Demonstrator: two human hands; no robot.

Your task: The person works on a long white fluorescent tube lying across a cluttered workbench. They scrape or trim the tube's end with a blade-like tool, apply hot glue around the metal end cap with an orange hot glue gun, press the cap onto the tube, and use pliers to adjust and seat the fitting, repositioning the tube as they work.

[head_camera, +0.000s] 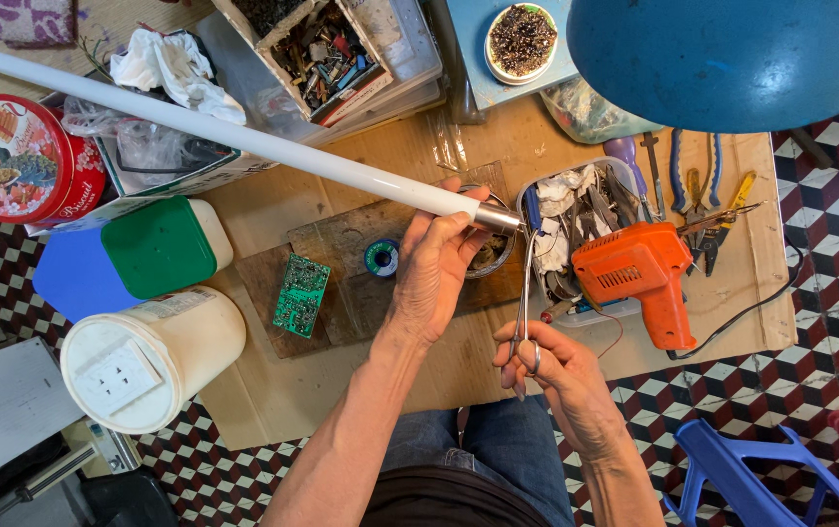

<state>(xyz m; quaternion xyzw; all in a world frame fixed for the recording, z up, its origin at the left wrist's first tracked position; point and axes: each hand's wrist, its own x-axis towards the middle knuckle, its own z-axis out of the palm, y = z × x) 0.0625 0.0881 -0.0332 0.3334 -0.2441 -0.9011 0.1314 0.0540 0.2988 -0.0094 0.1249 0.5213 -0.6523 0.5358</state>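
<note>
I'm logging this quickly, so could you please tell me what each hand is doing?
Left hand: closed around the white tube near its metal end.
Right hand: holding slim metal forceps.

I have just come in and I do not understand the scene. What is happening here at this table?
A person sits at a cluttered cardboard-covered work surface. The left hand holds a long white fluorescent tube near its metal end cap. The right hand holds slim metal forceps, whose tips reach up to that cap. Nearby lie a green circuit board, an orange soldering gun and a tray of tools.
</note>
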